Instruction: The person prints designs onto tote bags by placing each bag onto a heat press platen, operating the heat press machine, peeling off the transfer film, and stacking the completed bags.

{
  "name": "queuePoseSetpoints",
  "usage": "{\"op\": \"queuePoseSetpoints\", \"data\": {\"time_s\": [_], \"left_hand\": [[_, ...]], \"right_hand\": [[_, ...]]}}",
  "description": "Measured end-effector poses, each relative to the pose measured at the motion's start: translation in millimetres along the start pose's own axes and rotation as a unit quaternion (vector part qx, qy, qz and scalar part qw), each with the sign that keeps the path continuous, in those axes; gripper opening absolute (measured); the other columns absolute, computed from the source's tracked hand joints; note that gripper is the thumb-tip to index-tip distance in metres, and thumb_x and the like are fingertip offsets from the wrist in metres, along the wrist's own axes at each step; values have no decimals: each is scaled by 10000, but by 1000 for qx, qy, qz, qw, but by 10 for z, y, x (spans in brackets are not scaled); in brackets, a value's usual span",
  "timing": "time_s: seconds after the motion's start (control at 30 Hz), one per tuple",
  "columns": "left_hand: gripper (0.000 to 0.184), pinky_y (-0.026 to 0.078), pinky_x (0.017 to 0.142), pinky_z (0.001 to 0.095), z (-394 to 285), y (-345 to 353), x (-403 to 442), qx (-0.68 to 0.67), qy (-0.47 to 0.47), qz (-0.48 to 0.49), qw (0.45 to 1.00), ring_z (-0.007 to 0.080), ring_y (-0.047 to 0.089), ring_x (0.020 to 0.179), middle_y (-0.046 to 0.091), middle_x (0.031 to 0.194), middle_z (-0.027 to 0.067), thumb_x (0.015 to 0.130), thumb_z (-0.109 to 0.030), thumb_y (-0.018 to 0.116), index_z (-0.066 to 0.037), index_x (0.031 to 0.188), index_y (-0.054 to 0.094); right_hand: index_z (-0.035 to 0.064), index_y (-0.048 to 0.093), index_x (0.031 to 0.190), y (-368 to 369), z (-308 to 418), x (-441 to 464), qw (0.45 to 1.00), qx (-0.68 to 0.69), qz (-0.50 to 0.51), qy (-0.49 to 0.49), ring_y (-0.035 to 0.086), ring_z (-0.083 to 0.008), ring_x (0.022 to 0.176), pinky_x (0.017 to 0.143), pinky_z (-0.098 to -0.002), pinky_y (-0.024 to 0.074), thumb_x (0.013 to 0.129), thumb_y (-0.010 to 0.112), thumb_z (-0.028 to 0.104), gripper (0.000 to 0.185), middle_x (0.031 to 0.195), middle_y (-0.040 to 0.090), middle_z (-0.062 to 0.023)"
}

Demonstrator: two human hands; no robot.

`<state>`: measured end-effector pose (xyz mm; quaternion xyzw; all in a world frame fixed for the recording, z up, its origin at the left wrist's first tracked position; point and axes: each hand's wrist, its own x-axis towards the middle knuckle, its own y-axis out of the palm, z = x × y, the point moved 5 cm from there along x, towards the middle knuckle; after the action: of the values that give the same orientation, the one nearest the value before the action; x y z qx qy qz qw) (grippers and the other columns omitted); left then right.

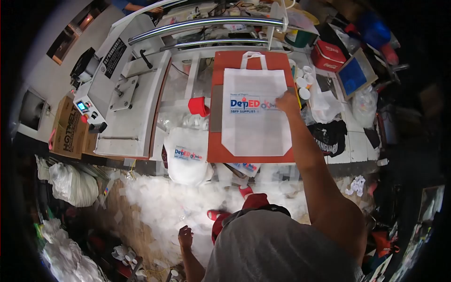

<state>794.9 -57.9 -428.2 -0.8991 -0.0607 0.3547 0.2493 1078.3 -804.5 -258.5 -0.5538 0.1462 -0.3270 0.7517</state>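
A white tote bag (256, 136) lies flat on the reddish-brown pad of a heat press (217, 150), its handles toward the back. Blue and red lettering (244, 104) crosses the bag's front. My right hand (287, 102) is at the right end of this print, fingers bent and pressed together on it; what they pinch, if anything, is hidden. Over the floor, well away from the press, hangs my left hand (186, 236), fingers loosely curled with nothing visible in them. Another printed white bag (188, 162) drapes left of the pad, near a red cup (198, 106).
The press's control unit (87, 110) stands left; a chrome rail (206, 22) crosses behind the pad. To the right are white cups (304, 84), a black printed cloth (330, 137) and a red cooler (327, 55). White scraps (155, 202) cover the floor. Another person's arm (134, 6) shows at the far back.
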Motion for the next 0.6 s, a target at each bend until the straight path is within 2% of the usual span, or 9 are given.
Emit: {"op": "queuePoseSetpoints", "data": {"time_s": [0.07, 0.2, 0.27, 0.33, 0.43, 0.47, 0.5, 0.57, 0.6], "left_hand": [[333, 490, 494, 282, 196, 90, -94, -3, -22, 3, 1000, 181, 659, 626, 679, 845, 115, 835, -191, 604, -17, 1118, 584], [351, 489, 487, 285, 658, 178, -259, 6, -62, 27, 998, 181, 654, 620, 661, 807, 98, 816, -201, 594, -20, 1116, 586], [350, 474, 463, 279, 729, 221, -391, -33, -98, 30, 994, 164, 634, 610, 640, 808, 69, 810, -187, 592, -30, 1122, 583], [349, 472, 461, 276, 829, 260, -407, -41, -121, 37, 991, 159, 629, 607, 638, 821, 64, 815, -190, 588, -32, 1125, 579], [349, 466, 456, 270, 828, 289, -473, -42, -135, 38, 989, 146, 620, 604, 634, 839, 55, 827, -195, 579, -33, 1137, 569], [349, 463, 454, 266, 797, 286, -483, -39, -127, 31, 991, 138, 617, 605, 633, 844, 52, 836, -196, 573, -34, 1145, 562], [349, 463, 454, 266, 795, 267, -476, -40, -127, 30, 991, 138, 617, 605, 633, 844, 52, 836, -196, 573, -34, 1145, 562], [336, 479, 470, 284, 866, 189, -488, -78, -117, 0, 990, 170, 625, 609, 651, 885, 59, 864, -227, 549, -45, 1146, 576], [336, 479, 470, 284, 993, 162, -439, -84, -123, -2, 989, 170, 625, 609, 651, 885, 59, 864, -227, 549, -45, 1146, 576]], "right_hand": [[-35, 651, 917, 198, -112, 174, 996, 16, 92, 16, 623, -403, 955, 827, -446, 498, 715, 671, 297, 389, 1032, 646, -234], [29, 657, 832, 19, 96, -158, 989, 134, 44, 47, 618, -385, 922, 862, -426, 478, 696, 665, 196, 215, 968, 653, -194], [84, 614, 738, -102, 531, -587, 975, 108, -110, -163, 590, -345, 887, 863, -419, 449, 670, 649, 83, 77, 853, 620, -145], [82, 539, 682, -55, 984, -1182, 928, 222, -57, -295, 537, -338, 917, 767, -446, 418, 624, 634, -6, 142, 880, 577, -126], [79, 536, 794, -64, 1555, -2442, 809, 371, 74, -450, 533, -329, 954, 830, -404, 436, 649, 672, 3, 212, 938, 557, -103], [68, 573, 869, -105, 1723, -2783, 774, 309, 338, -437, 566, -302, 961, 797, -389, 461, 693, 720, 76, 230, 961, 584, -106], [48, 591, 968, -127, 1779, -3136, 724, 313, 425, -444, 622, -269, 894, 782, -371, 487, 786, 725, 177, 260, 956, 623, -104], [41, 586, 1037, -296, 1912, -3455, 614, 324, 676, -248, 658, -222, 811, 768, -333, 510, 850, 697, 282, 324, 912, 656, -82], [41, 586, 1037, -221, 1901, -3552, 610, 319, 682, -250, 658, -222, 811, 768, -333, 510, 850, 697, 282, 324, 912, 656, -82]]}}
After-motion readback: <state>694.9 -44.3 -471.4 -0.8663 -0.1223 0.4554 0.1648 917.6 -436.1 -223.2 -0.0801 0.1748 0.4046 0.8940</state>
